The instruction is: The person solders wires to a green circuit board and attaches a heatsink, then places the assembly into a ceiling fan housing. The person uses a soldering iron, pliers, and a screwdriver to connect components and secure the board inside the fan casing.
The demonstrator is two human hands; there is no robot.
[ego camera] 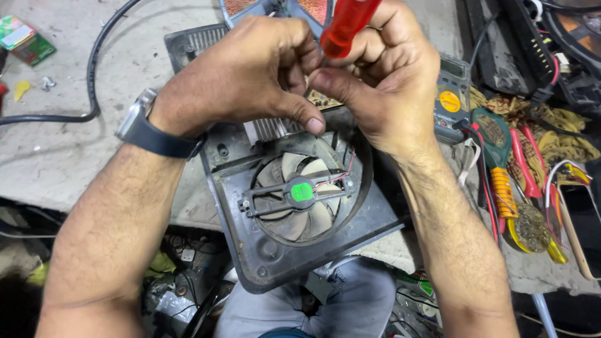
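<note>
My right hand grips a screwdriver with a red handle, its tip hidden between my fingers. My left hand, with a wristwatch on the wrist, pinches something small against the right hand; what it pinches is hidden. Both hands hover over the far edge of a dark grey plastic housing. The housing holds a round cooling fan with a green sticker on its hub and thin red wires. A ribbed metal heatsink shows just under my left thumb.
A multimeter with a yellow dial lies to the right, beside pliers with red handles and several other tools. A black cable curves over the grey work surface at left. A green box sits at far left. Clutter lies below the bench edge.
</note>
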